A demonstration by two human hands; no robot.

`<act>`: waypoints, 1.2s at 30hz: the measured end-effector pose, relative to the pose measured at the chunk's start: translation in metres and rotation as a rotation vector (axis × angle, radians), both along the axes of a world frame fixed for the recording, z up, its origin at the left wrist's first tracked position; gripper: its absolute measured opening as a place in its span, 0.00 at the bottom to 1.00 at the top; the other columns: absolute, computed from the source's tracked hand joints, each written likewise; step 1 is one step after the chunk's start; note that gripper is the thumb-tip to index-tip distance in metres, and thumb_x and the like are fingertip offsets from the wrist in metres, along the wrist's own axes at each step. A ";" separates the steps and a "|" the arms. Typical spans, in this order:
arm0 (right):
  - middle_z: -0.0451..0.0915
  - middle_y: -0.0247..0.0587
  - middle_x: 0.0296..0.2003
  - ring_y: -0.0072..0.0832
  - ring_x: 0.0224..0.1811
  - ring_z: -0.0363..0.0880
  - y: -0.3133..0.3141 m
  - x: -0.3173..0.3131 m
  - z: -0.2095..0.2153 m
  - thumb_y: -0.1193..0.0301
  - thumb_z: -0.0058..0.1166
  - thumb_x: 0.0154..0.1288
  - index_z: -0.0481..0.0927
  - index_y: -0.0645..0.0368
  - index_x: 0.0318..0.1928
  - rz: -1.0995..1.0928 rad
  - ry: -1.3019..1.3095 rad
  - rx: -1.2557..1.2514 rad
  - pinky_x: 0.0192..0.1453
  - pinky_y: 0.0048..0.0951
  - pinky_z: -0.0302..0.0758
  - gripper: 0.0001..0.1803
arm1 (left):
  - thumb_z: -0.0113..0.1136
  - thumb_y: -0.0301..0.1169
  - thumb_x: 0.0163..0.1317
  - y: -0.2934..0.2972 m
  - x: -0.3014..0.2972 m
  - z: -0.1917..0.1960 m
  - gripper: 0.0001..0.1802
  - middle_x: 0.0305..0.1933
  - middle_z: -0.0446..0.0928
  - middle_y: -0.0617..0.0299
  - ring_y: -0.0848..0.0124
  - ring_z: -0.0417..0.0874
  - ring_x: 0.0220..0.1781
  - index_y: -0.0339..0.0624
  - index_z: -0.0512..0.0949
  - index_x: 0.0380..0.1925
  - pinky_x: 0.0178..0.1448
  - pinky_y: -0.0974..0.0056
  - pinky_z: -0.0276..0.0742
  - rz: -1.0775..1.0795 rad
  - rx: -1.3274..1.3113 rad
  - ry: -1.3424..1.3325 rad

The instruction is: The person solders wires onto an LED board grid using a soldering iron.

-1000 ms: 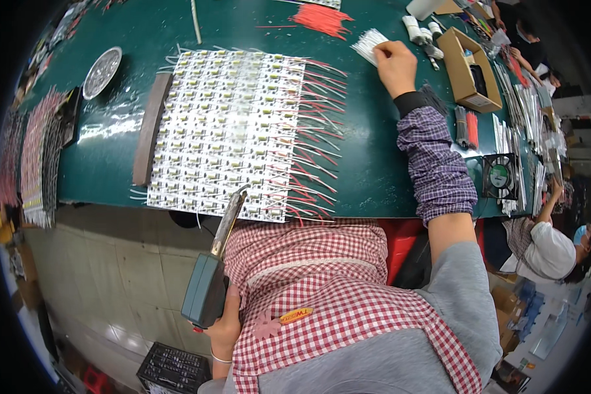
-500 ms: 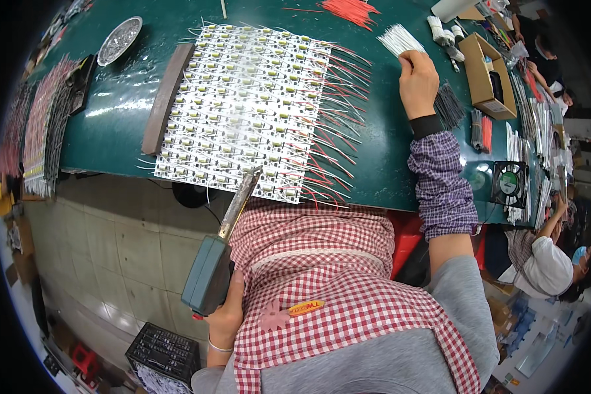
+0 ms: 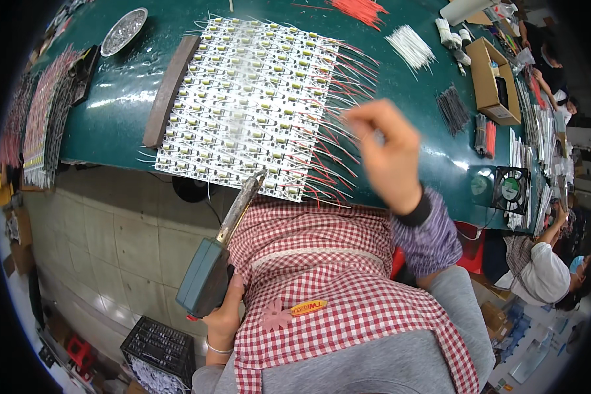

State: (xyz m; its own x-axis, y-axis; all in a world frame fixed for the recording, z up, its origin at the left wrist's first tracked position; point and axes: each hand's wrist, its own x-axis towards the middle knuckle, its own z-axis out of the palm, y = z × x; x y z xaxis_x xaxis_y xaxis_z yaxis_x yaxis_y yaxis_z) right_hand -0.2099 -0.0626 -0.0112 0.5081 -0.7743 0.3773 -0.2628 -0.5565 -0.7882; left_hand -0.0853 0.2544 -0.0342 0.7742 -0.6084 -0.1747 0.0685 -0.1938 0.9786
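Observation:
My left hand (image 3: 227, 308) is wrapped round the handle of a dark green soldering gun (image 3: 203, 277). The gun's long metal barrel slants up to the right, its tip over the lower edge of a white panel of circuit boards (image 3: 243, 111). Rows of small components cover the panel, and white and red wires (image 3: 338, 141) stick out along its right side. Just right of those wires, my right hand (image 3: 391, 154) is raised over the table, slightly blurred. Its thumb and forefinger are pinched together; anything between them is too fine to make out.
A dark bar (image 3: 169, 95) lies along the panel's left edge. White wires (image 3: 410, 48), red wires (image 3: 360, 10) and black wires (image 3: 452, 108) lie on the green table (image 3: 121, 134). A metal dish (image 3: 124, 33), cardboard box (image 3: 494, 82) and small fan (image 3: 509, 189) stand around. Co-workers sit at right.
My right hand has left the white wire pile and come left and nearer, to the panel's right edge. The soldering gun has hardly moved in my left hand.

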 end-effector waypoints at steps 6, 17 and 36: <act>0.75 0.44 0.32 0.40 0.33 0.77 0.077 0.011 -0.023 0.81 0.61 0.58 0.78 0.64 0.35 0.211 0.053 0.195 0.37 0.37 0.74 0.05 | 0.63 0.14 0.59 0.005 -0.002 0.002 0.24 0.52 0.80 0.52 0.78 0.74 0.25 0.30 0.74 0.57 0.27 0.72 0.69 0.002 0.039 0.021; 0.74 0.43 0.30 0.40 0.32 0.76 0.083 0.007 -0.036 0.83 0.62 0.54 0.76 0.62 0.32 0.183 0.116 0.114 0.35 0.37 0.74 0.08 | 0.67 0.18 0.59 0.010 -0.002 0.013 0.23 0.52 0.81 0.54 0.71 0.82 0.45 0.30 0.78 0.56 0.49 0.67 0.78 -0.093 0.130 -0.002; 0.76 0.41 0.31 0.30 0.30 0.79 0.080 0.005 -0.037 0.83 0.63 0.55 0.78 0.64 0.33 0.180 0.136 0.095 0.33 0.28 0.77 0.07 | 0.73 0.26 0.56 0.019 -0.005 -0.005 0.19 0.45 0.83 0.53 0.65 0.83 0.42 0.31 0.81 0.47 0.48 0.63 0.78 -0.091 0.299 -0.247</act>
State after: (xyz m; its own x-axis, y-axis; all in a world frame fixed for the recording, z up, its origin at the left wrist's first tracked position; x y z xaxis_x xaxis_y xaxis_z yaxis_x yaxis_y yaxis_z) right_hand -0.2053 0.0173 -0.0482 0.6825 -0.6952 0.2255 -0.2735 -0.5291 -0.8033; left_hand -0.0905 0.2730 -0.0395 0.7601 -0.6274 -0.1695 -0.1930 -0.4669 0.8630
